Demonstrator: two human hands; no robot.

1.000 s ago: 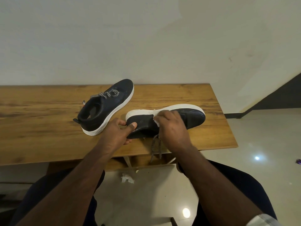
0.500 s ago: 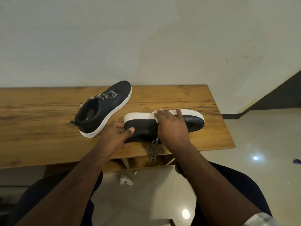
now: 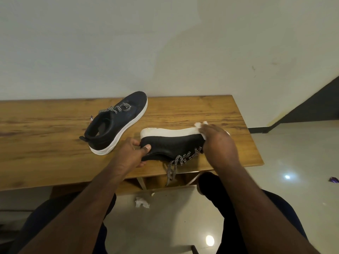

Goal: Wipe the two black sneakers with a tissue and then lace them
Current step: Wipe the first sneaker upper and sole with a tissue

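Under the right hand (image 3: 218, 142), a white tissue (image 3: 200, 125) is pressed to the toe end of the near sneaker (image 3: 172, 143), fingers curled over it. Left hand (image 3: 131, 153) grips that sneaker's heel, tipped sideways on the bench (image 3: 45, 143). Beyond the left grip, the second sneaker (image 3: 117, 123) stands upright.

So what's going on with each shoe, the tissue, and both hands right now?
Near sneaker: tipped on its side, white sole facing the wall, laces dangling over the table edge.
Far sneaker: upright on the table, laces loose.
Tissue: pressed on the near sneaker's toe end.
Left hand: grips the heel.
Right hand: holds the tissue.
Crumpled tissue: lying on the floor.
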